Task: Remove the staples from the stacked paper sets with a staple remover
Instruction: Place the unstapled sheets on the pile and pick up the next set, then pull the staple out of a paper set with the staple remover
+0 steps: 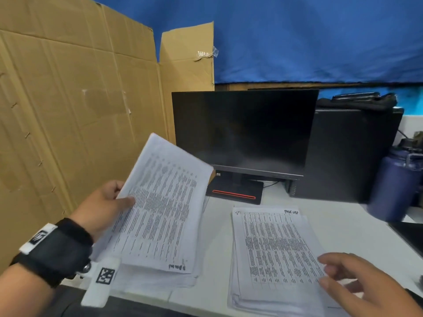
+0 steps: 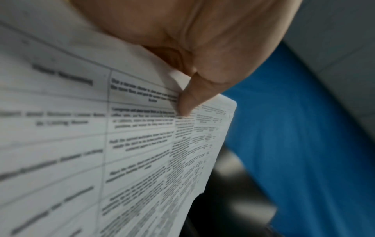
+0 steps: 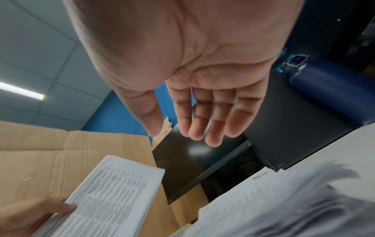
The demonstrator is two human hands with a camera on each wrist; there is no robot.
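Observation:
My left hand point(image 1: 107, 202) grips a printed paper set point(image 1: 160, 207) by its left edge and holds it tilted above a second stack of papers point(image 1: 160, 280) on the white table point(image 1: 338, 227). The thumb point(image 2: 188, 102) presses on the top sheet point(image 2: 101, 144) in the left wrist view. On the right lies another paper stack point(image 1: 274, 259) marked with handwriting at its top. My right hand point(image 1: 352, 277) hovers over that stack's right edge, fingers point(image 3: 202, 121) straight and spread, holding nothing. No staple remover is in view.
A black monitor point(image 1: 242, 131) stands behind the papers on a base with a red stripe point(image 1: 235, 193). A dark computer case point(image 1: 348, 152) and a blue bottle point(image 1: 396, 181) stand at the right. Cardboard sheets point(image 1: 75, 110) wall off the left side.

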